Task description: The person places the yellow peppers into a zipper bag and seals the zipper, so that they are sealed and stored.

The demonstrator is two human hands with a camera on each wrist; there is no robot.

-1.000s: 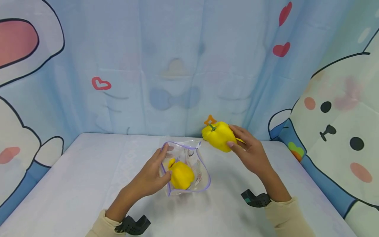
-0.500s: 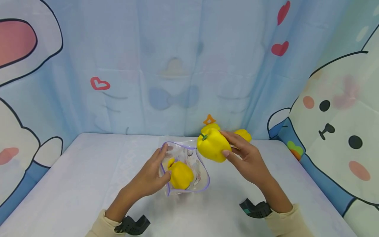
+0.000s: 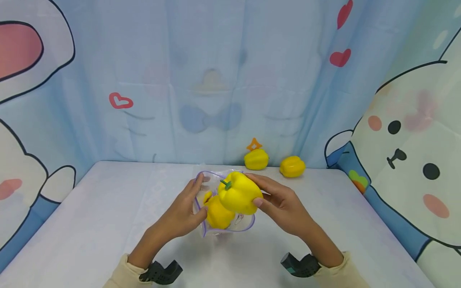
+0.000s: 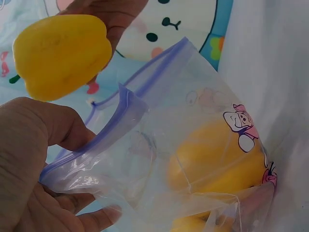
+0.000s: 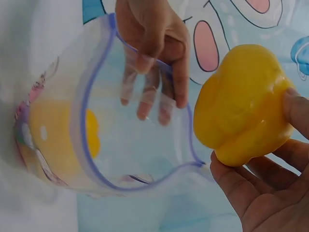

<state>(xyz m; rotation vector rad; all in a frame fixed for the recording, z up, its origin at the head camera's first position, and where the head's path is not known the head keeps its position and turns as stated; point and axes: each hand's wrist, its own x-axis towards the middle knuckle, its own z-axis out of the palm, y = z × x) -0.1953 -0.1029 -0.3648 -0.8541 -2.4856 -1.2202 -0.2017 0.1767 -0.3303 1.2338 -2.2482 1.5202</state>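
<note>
My left hand (image 3: 185,210) pinches the side of a clear zip bag (image 4: 140,166) at its purple-edged mouth, thumb on one side of the film and fingers on the other. The bag's mouth gapes wide, and cartoon prints show on its film. Inside lies a yellow bell pepper (image 3: 217,218), blurred through the plastic in the left wrist view. My right hand (image 3: 284,206) holds another yellow bell pepper (image 3: 240,194), green stem pointing left, between thumb and fingers. In the head view this pepper overlaps the bag's mouth; the right wrist view (image 5: 244,106) has it just outside the rim.
Two more yellow bell peppers stand at the table's back edge, one pepper (image 3: 256,159) behind the bag and the other pepper (image 3: 292,166) farther right. A blue cartoon curtain (image 3: 212,52) hangs behind the white table (image 3: 108,224).
My right hand has carried its pepper left and down from the back of the table to over the bag, uncovering the two peppers behind. My left hand keeps its hold on the bag.
</note>
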